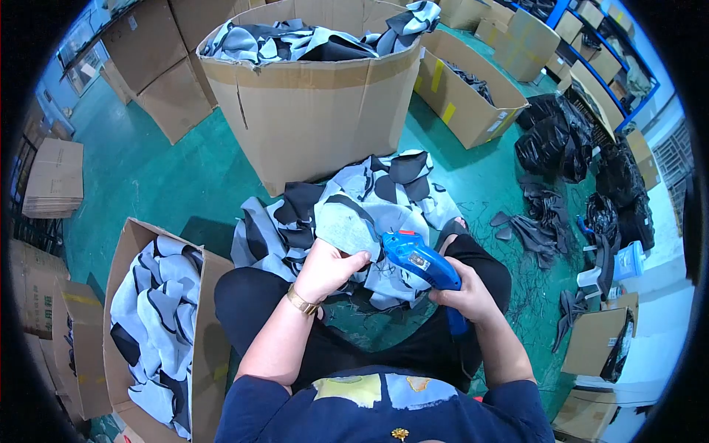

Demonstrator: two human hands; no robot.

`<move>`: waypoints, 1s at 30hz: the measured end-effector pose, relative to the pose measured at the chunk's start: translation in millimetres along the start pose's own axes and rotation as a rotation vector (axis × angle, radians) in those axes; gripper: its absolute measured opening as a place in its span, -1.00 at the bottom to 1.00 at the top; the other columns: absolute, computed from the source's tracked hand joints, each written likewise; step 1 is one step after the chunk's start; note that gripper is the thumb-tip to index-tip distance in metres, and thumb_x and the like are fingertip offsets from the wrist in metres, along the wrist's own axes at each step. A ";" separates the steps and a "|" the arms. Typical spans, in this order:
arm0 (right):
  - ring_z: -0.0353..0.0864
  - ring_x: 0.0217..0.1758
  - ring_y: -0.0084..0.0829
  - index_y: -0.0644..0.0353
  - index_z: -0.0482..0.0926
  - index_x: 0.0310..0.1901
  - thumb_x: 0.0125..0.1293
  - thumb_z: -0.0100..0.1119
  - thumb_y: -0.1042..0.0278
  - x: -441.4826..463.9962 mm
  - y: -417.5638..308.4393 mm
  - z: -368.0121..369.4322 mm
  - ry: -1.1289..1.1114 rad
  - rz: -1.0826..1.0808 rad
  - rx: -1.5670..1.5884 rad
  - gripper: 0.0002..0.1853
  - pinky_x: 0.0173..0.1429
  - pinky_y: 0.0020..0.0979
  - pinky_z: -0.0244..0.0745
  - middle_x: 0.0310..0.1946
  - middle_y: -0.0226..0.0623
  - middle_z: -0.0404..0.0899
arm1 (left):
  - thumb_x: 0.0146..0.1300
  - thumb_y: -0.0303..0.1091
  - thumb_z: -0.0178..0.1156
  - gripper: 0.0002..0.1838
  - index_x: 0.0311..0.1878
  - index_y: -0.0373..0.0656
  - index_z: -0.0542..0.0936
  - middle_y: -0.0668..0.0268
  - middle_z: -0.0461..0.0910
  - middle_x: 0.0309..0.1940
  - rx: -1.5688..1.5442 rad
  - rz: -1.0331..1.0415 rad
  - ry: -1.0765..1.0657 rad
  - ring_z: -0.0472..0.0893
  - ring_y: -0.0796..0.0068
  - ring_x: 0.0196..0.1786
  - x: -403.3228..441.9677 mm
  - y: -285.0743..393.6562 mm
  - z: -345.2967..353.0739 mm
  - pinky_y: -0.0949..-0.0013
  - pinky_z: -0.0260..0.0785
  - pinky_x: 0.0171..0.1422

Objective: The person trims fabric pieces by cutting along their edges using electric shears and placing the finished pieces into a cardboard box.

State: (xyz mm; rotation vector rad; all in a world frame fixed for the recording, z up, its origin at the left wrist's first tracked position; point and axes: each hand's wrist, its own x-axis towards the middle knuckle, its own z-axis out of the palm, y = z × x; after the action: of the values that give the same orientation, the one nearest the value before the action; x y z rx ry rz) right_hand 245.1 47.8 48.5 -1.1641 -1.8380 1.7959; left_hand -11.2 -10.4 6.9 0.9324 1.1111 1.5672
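Note:
My right hand [464, 289] is wrapped round a blue handheld electric cutter [421, 260] with a red button on top. The cutter's front end points left, at the edge of a light grey fabric piece [344, 225]. That piece has a dark border, and my left hand [334, 270] grips its lower edge, thumb toward the cutter. Under and behind it lies a heap of grey and black fabric pieces [436, 199] on the floor between my legs. Whether the blade touches the cloth I cannot tell.
A large carton [317, 111] full of fabric stands ahead. An open box [210, 325] of grey pieces sits at my left. Behind right is a long carton [465, 118]. Black plastic bags [554, 136] and dark scraps [543, 221] lie on the green floor at right.

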 end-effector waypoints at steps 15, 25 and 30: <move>0.43 -0.29 -0.65 0.27 0.46 -0.06 -0.12 0.57 0.32 58.8 -13.4 28.0 0.178 -0.196 0.078 -0.41 -0.17 -0.57 0.36 -0.34 -0.48 0.47 | 0.24 -0.42 0.25 -0.63 0.11 -0.21 0.46 0.36 0.60 -0.15 -0.200 -0.296 -0.139 0.59 0.59 -0.19 -3.3 0.5 16.3 0.49 0.47 -0.16; 0.43 -0.28 -0.64 0.28 0.46 0.06 0.00 0.45 0.31 35.9 -8.6 22.3 0.105 -0.068 0.253 -0.43 -0.19 -0.58 0.35 -0.29 -0.48 0.48 | 0.32 -0.35 0.21 -0.73 0.04 -0.22 0.52 0.34 0.61 -0.08 -0.473 -0.188 0.140 0.60 0.47 -0.03 2.1 -1.8 5.0 0.34 0.47 0.05; 0.47 -0.23 -0.63 0.31 0.47 0.07 -0.04 0.43 0.39 0.4 3.2 5.6 0.022 0.020 0.144 -0.42 -0.14 -0.55 0.38 -0.25 -0.44 0.52 | 0.32 -0.37 0.20 -0.70 0.09 -0.23 0.52 0.35 0.62 -0.08 -0.442 -0.119 0.212 0.60 0.51 -0.04 8.8 1.5 -3.7 0.38 0.48 0.03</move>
State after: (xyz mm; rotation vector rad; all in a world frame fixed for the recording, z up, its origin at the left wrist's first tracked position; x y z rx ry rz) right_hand 241.9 43.9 44.5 -1.1468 -1.6609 1.8839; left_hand -17.2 -2.8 7.7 0.4061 0.8889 1.7444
